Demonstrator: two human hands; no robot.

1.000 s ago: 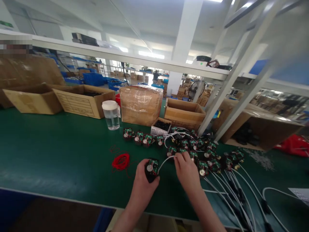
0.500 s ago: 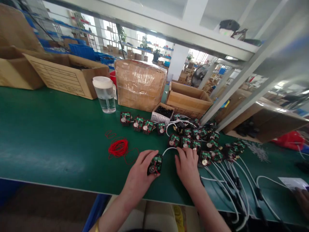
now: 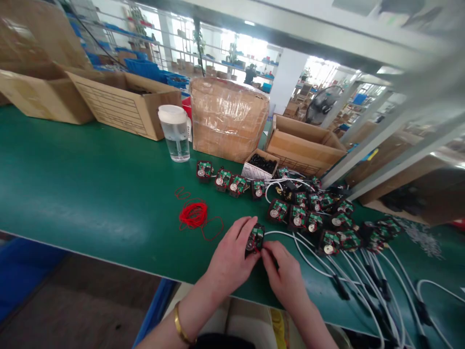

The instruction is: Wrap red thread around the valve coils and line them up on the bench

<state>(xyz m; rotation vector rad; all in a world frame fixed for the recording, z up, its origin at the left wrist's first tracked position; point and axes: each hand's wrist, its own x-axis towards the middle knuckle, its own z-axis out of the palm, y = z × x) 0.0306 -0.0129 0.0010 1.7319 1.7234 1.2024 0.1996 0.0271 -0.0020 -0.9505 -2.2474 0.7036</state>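
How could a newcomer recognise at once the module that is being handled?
On the green table, find the big wrapped box, then come nearer, to the left hand. The module there is small and black, with green circuitry. Its neighbours lie on the table; only this one is held in a hand.

Bright windows (image 3: 232, 41) beyond the left hand (image 3: 230, 257)
Glare on the table (image 3: 65, 206) left of it; shelf (image 3: 410, 53) far right blurred.
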